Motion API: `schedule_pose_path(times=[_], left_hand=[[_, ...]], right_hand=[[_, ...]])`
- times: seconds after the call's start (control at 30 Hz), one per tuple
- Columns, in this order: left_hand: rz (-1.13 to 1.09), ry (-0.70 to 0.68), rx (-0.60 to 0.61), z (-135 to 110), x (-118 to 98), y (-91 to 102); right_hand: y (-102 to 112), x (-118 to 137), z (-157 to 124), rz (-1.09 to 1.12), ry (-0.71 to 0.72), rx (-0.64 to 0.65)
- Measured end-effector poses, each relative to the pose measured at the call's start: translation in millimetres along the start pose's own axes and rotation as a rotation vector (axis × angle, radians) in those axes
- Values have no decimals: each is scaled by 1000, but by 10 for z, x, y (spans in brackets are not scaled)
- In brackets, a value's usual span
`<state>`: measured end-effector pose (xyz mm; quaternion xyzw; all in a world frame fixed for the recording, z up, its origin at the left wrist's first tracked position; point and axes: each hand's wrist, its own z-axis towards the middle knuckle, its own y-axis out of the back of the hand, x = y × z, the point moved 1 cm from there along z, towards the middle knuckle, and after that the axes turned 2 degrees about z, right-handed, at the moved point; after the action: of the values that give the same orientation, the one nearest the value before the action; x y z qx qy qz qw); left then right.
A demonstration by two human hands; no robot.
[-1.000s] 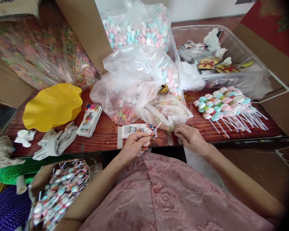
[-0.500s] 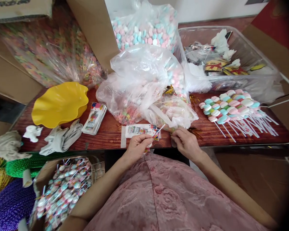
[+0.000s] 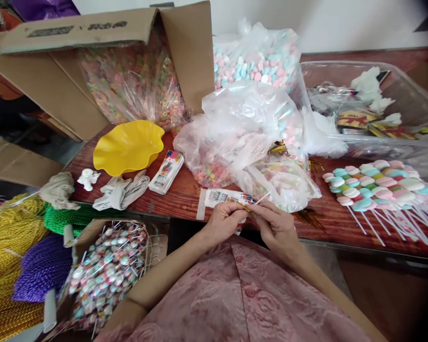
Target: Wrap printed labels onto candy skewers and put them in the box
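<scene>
My left hand [image 3: 224, 222] and my right hand [image 3: 275, 224] meet at the table's front edge, both closed. My left fingers pinch a lollipop whose white stick [image 3: 263, 198] points up and right; its candy end is mostly hidden below the fingers. A thin gold twist tie [image 3: 243, 207] crosses between the fingertips, pinched by my right hand against the stick. Just behind them lies a printed clear bag [image 3: 221, 197] on the tabletop. Gold twist ties [image 3: 309, 216] lie right of my right hand. Farther right is a pile of candy lollipops [image 3: 381, 183] with white sticks.
Plastic bags of candy [image 3: 231, 133] fill the middle. A clear bin [image 3: 371, 137] stands behind right. Left are a yellow wavy bowl [image 3: 128, 145], a stack of printed bags [image 3: 167, 173] and a cardboard box [image 3: 194, 61]. Below left, a box holds wrapped lollipops [image 3: 110, 266] beside bead strands [image 3: 43, 268].
My right hand has come from the gold ties to my left hand, bringing a gold twist tie to the lollipop. The view has swung left, so the scene sits farther right.
</scene>
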<state>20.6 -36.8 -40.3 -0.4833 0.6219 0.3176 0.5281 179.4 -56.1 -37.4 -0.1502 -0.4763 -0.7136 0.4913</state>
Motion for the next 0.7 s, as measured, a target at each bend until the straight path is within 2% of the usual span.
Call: schedule_pose_path(times=[0.27,0.33,0.47,0.6,0.7], left_hand=[[26,-66,-20,-17,7,76],[41,-86,-35,-6,-18,71],[99,-160,-107,9,-75,53],[250,-304,-103,22,-142,30],[324,-378,-60,38,-217,37]], right_hand=[[-65,-2,52,23,6,8],[-65,13,29,40,-37,-46],[-76,37,-33,176,-288,-245],[-137,16,-14,641,-626,-164],[-147,-9,52,952,-796,-139]])
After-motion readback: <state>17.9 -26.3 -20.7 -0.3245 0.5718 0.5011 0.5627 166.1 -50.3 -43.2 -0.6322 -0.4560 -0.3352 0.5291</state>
